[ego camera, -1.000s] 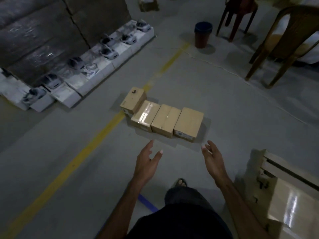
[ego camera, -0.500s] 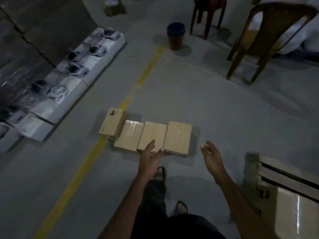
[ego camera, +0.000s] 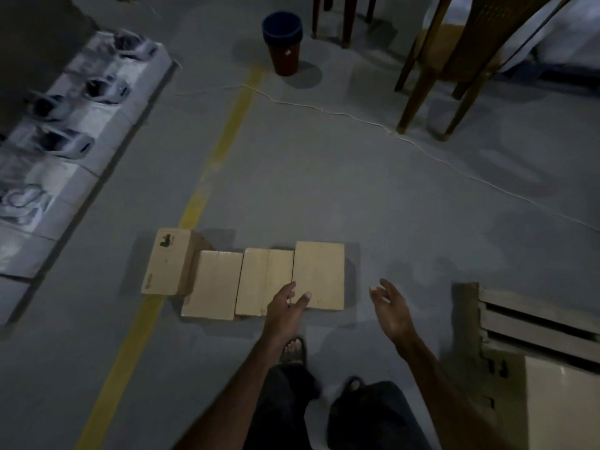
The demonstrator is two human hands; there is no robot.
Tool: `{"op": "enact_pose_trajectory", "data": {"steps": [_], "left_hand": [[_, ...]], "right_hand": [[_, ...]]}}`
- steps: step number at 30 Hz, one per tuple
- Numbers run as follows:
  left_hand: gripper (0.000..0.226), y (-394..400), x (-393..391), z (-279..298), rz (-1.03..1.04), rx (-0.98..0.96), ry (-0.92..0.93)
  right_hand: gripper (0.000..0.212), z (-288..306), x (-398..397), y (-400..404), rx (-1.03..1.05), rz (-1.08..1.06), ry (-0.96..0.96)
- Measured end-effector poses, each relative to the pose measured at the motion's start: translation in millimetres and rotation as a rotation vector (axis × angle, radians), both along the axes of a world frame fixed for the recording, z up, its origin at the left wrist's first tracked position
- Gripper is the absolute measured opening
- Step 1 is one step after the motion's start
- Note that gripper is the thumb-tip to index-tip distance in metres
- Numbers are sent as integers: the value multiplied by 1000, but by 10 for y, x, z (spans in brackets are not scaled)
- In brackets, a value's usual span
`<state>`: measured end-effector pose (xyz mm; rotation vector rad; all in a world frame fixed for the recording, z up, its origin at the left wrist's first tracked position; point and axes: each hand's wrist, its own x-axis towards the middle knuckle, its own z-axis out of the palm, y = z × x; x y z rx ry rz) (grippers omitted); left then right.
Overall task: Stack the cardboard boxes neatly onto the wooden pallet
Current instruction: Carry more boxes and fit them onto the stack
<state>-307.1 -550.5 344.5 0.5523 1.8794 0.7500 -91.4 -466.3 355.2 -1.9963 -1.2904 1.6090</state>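
1. Boxes (ego camera: 246,277): four cardboard ones lie in a row on the grey floor (ego camera: 324,190), just ahead of both hands.
2. Left hand (ego camera: 285,308) reaches forward, fingers straight and relaxed, grasping nothing; its fingertips overlap the near edges of the two boxes at the right of the row, though contact cannot be told.
3. Right hand (ego camera: 389,311) hangs in the air beside the row's right end, palm turned inward, fingers loosely curved, holding nothing.
4. Far-left box (ego camera: 167,261) stands taller than the rest, carries a dark printed mark, and lies on the yellow line (ego camera: 224,147) well to the left of the left hand.
5. Pallet (ego camera: 532,323) sits to the right of the right hand, with slats showing; a glossy box (ego camera: 561,404) lies on it nearer the person.
6. Well ahead of the hands stand a bin (ego camera: 284,43) and a chair (ego camera: 461,60); a thin white cord (ego camera: 357,116) runs across the floor between them and the row.
7. Far to the left of the left hand, white cartons (ego camera: 65,151) bear blurred grey devices.
8. Below the hands, two sandalled feet show.
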Motion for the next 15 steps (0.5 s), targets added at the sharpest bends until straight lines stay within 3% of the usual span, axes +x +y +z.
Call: {"op": "enact_pose_trajectory", "data": {"steps": [7, 15], "left_hand": [[56, 691, -205, -1052, 38, -33, 31], [53, 1141, -256, -3187, 108, -95, 30]], "right_hand": [[61, -1093, -317, 710, -8, 82, -5], [66, -3171, -455, 1199, 5, 124, -74]]}}
